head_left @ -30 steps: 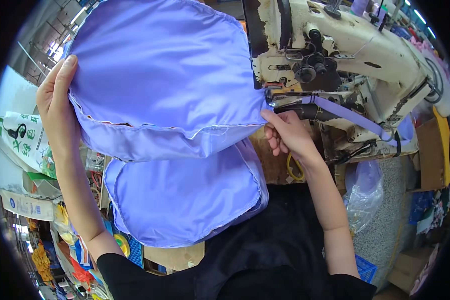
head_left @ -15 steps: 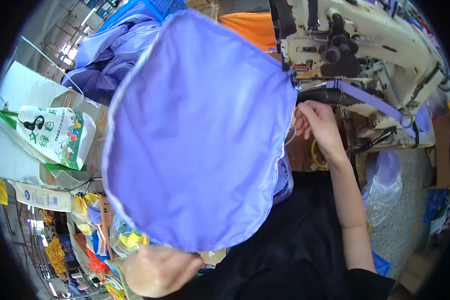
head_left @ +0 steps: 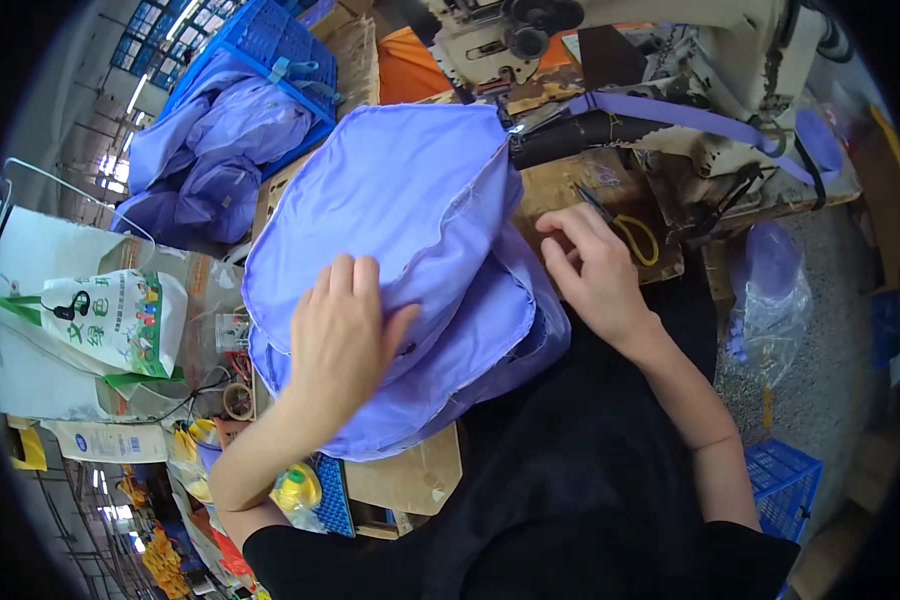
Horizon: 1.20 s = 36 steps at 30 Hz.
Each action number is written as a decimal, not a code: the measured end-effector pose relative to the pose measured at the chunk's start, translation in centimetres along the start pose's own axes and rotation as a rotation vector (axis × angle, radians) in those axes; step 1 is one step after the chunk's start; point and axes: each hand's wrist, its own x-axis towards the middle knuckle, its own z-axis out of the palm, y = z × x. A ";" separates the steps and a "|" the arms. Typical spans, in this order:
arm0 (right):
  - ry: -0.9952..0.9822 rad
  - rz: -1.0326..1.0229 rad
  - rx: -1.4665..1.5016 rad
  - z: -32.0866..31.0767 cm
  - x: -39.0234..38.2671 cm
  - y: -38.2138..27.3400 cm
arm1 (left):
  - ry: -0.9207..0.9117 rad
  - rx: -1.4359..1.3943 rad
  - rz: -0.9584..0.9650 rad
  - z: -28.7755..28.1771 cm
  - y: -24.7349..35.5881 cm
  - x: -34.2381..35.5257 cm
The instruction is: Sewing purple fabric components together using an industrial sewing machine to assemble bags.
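Lilac fabric pieces with stitched wavy edges (head_left: pixel 390 170) lie stacked in front of the white, paint-worn sewing machine (head_left: pixel 720 50), the upper one reaching its cylinder arm (head_left: pixel 570 142). My left hand (head_left: pixel 340 330) rests on the upper piece, fingers bent slightly and thumb apart, open. My right hand (head_left: pixel 585 265) is open and empty, fingers loosely curled, just right of the stack and beside yellow-handled scissors (head_left: pixel 638 240) on the worn wooden table (head_left: pixel 600 170). A lilac strip (head_left: pixel 710 122) runs along the machine.
A blue crate (head_left: pixel 270 65) with crumpled lilac pieces (head_left: pixel 205 160) stands at back left. A white printed bag (head_left: pixel 110 320) sits on a pale surface at left. A clear plastic bag (head_left: pixel 775 330) hangs right, above another blue crate (head_left: pixel 780 485).
The lilac piece was lifted and swung round, and now lies on the stack. My left hand moved from its edge onto its top; my right hand let go and drew rightward.
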 end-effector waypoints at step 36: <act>-0.212 0.528 0.633 -0.4 10.4 2.7 | 0.028 -1.532 -0.814 -1.4 -11.0 0.1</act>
